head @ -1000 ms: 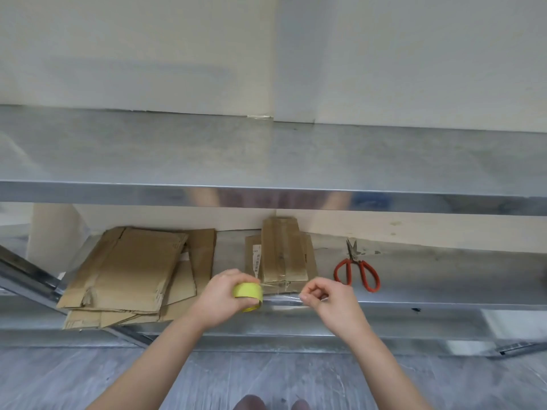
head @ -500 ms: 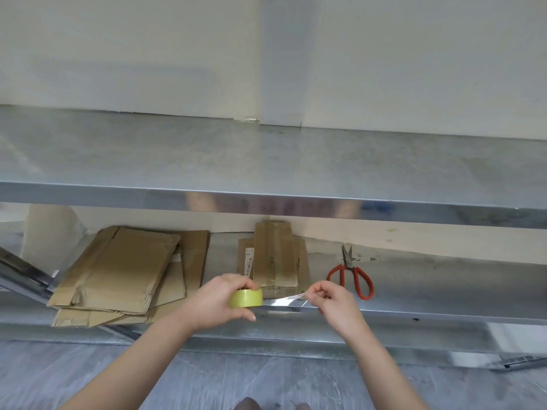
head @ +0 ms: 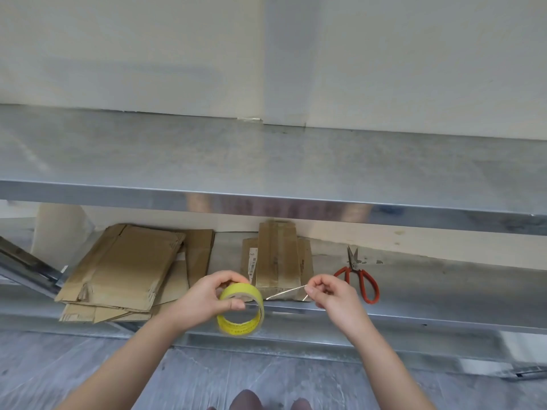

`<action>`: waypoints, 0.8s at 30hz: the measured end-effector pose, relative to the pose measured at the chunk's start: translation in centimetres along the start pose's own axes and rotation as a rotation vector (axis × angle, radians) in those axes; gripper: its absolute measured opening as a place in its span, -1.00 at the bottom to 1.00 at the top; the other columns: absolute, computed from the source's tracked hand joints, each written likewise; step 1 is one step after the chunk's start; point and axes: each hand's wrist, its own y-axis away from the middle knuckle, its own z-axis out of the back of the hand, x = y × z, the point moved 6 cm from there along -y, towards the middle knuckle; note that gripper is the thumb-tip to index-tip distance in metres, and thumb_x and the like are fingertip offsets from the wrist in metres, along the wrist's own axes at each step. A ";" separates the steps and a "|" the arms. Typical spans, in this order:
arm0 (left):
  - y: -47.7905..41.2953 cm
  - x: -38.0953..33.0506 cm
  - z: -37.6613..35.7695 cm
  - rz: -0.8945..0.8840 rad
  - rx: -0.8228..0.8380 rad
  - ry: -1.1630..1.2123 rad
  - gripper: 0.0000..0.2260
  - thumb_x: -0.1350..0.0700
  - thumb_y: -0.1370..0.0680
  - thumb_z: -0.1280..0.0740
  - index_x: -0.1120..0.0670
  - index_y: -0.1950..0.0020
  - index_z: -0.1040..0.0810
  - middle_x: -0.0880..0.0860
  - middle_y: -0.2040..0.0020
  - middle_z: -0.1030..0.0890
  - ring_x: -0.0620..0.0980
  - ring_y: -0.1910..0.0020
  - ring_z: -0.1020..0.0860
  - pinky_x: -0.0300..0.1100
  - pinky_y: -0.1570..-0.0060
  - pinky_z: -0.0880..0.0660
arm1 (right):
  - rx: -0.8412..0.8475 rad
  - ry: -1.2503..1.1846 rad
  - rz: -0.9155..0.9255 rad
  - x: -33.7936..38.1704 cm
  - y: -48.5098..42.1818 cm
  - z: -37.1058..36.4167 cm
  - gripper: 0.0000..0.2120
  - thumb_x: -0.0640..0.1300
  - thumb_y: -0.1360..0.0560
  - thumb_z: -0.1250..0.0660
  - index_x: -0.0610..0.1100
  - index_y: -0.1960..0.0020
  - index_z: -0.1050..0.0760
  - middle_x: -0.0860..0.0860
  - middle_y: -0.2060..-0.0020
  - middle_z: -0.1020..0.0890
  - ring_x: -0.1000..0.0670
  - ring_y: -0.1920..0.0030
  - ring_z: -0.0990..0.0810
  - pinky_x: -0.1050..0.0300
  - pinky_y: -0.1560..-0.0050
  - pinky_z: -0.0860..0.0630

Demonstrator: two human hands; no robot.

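Flattened cardboard stack point(head: 124, 267), folded carton point(head: 276, 255), red scissors point(head: 354, 265), steel shelf point(head: 450, 294)

A storeroom or packing area: galvanised steel shelving point(head: 266, 199) holding flattened cardboard boxes point(head: 124, 261) and red-handled scissors point(head: 359, 279).

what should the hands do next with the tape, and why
Probably pull the strip farther right: the right hand pinches its free end, the left hand grips the yellow tape roll, and only a short length is out. The red scissors lie close by for cutting.
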 end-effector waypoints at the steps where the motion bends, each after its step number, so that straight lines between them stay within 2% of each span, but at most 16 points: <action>1: 0.1 0.1 0.0 0.014 0.000 0.030 -0.72 -0.07 -0.37 -0.51 -0.22 -0.05 -0.59 -0.06 -0.05 -0.63 -0.09 -0.05 -0.59 -0.29 -0.03 -0.49 | 0.003 0.002 -0.001 -0.1 0.0 0.0 -0.85 -0.10 -0.50 -0.41 0.02 0.25 -0.58 0.13 0.39 -0.51 0.10 0.29 -0.48 0.13 0.12 -0.48; 3: 0.1 0.5 0.0 0.037 -0.010 0.056 -0.77 -0.03 -0.44 -0.48 -0.22 -0.07 -0.59 -0.05 -0.07 -0.63 -0.09 -0.05 -0.59 -0.26 -0.02 -0.50 | 0.017 0.015 -0.005 -0.4 0.0 0.1 -0.87 -0.09 -0.49 -0.43 0.02 0.24 -0.59 0.12 0.38 -0.52 0.11 0.29 -0.48 0.13 0.11 -0.48; 6: 0.3 0.8 -0.1 0.040 -0.029 0.028 -0.77 -0.11 -0.47 -0.43 -0.19 -0.11 -0.59 -0.10 -0.09 -0.60 -0.11 -0.08 -0.56 -0.22 -0.06 -0.50 | 0.031 -0.005 -0.007 -0.6 0.2 -0.1 -0.87 -0.11 -0.48 -0.44 0.00 0.24 -0.60 0.11 0.38 -0.51 0.12 0.31 -0.45 0.17 0.14 -0.44; 9: 0.2 1.2 0.3 0.017 -0.084 -0.093 -0.76 -0.15 -0.44 -0.44 -0.22 -0.08 -0.59 -0.17 -0.06 -0.54 -0.19 -0.08 -0.51 -0.22 -0.09 -0.47 | 0.034 0.000 0.010 -0.4 0.5 -0.5 -0.88 -0.12 -0.47 -0.44 -0.01 0.24 -0.60 0.11 0.38 -0.51 0.13 0.31 -0.44 0.25 0.17 -0.42; 13: -0.3 1.7 0.7 -0.027 -0.150 -0.387 -0.76 -0.13 -0.43 -0.47 -0.20 -0.06 -0.56 -0.16 -0.02 -0.50 -0.21 -0.04 -0.48 -0.25 -0.04 -0.40 | 0.018 0.015 0.033 -0.1 0.6 -0.5 -0.86 -0.12 -0.47 -0.45 -0.01 0.26 -0.59 0.11 0.41 -0.49 0.16 0.35 -0.43 0.37 0.26 -0.37; 15: -0.6 2.0 0.7 -0.023 -0.188 -0.439 -0.73 -0.14 -0.42 -0.47 -0.18 -0.08 -0.57 -0.17 0.00 -0.50 -0.22 -0.02 -0.47 -0.25 -0.02 -0.40 | 0.006 0.045 0.038 -0.1 0.5 -0.3 -0.85 -0.11 -0.46 -0.45 0.01 0.27 -0.59 0.08 0.41 -0.52 0.17 0.36 -0.44 0.38 0.27 -0.38; 18: -1.4 2.1 0.5 -0.014 -0.200 -0.410 -0.73 -0.13 -0.42 -0.48 -0.19 -0.09 -0.59 -0.16 0.02 -0.51 -0.23 0.00 -0.47 -0.25 0.01 -0.40 | -0.061 0.144 0.011 -0.5 -0.5 0.5 -0.88 -0.09 -0.47 -0.44 0.03 0.24 -0.60 0.01 0.31 -0.62 0.14 0.28 -0.52 0.31 0.20 -0.44; 21: -2.2 2.4 0.0 0.030 -0.161 -0.269 -0.86 -0.04 -0.48 -0.41 -0.21 -0.03 -0.58 -0.11 0.00 -0.53 -0.17 -0.02 -0.49 -0.22 -0.02 -0.41 | -0.076 0.289 -0.028 -1.3 -2.3 1.1 -0.91 -0.08 -0.49 -0.41 -0.01 0.19 -0.58 0.05 0.29 -0.61 0.08 0.20 -0.54 0.26 0.20 -0.43; 24: -2.9 2.7 0.4 0.027 -0.196 -0.307 -0.85 0.10 -0.51 -0.35 -0.18 0.05 -0.54 -0.16 0.06 -0.54 -0.21 0.04 -0.49 -0.35 0.08 -0.36 | -0.040 0.360 -0.072 -2.5 -3.8 0.7 -0.93 -0.05 -0.51 -0.37 -0.03 0.14 -0.57 0.09 0.28 -0.57 0.09 0.19 -0.52 0.27 0.24 -0.38</action>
